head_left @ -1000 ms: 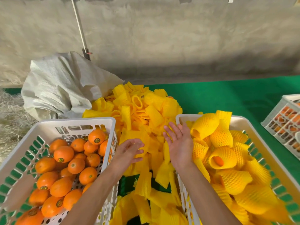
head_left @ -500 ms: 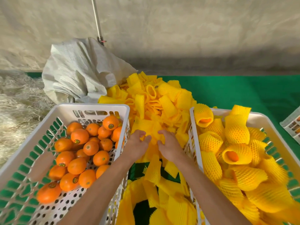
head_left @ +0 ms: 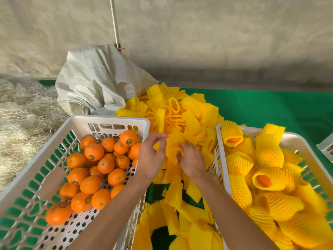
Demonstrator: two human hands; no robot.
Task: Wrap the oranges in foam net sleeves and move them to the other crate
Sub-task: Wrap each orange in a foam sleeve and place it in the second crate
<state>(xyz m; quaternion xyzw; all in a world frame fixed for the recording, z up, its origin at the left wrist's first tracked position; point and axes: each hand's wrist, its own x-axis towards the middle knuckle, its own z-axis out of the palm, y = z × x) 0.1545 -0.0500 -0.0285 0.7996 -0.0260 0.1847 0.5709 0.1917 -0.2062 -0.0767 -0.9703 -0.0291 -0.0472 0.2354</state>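
Several bare oranges (head_left: 93, 170) lie in the white crate (head_left: 111, 120) on the left. Wrapped oranges in yellow foam net sleeves (head_left: 268, 152) fill the white crate (head_left: 219, 141) on the right. A heap of empty yellow sleeves (head_left: 182, 114) lies between the crates. My right hand (head_left: 191, 159) pinches one flat sleeve (head_left: 173, 147) at the heap's near edge. Just left of that sleeve my left hand (head_left: 150, 156) hovers with its fingers loosely curled, and I cannot see it holding anything.
A crumpled white woven sack (head_left: 95, 80) sits behind the left crate, with a thin pole (head_left: 115, 24) rising behind it. Straw (head_left: 23, 112) covers the ground at left. Green matting (head_left: 270, 109) lies at the right, with another crate's corner (head_left: 327, 148) at the edge.
Both hands have come together from apart onto the sleeve heap. My right hand, flat and open a second ago, now pinches a sleeve. The view has swung left.
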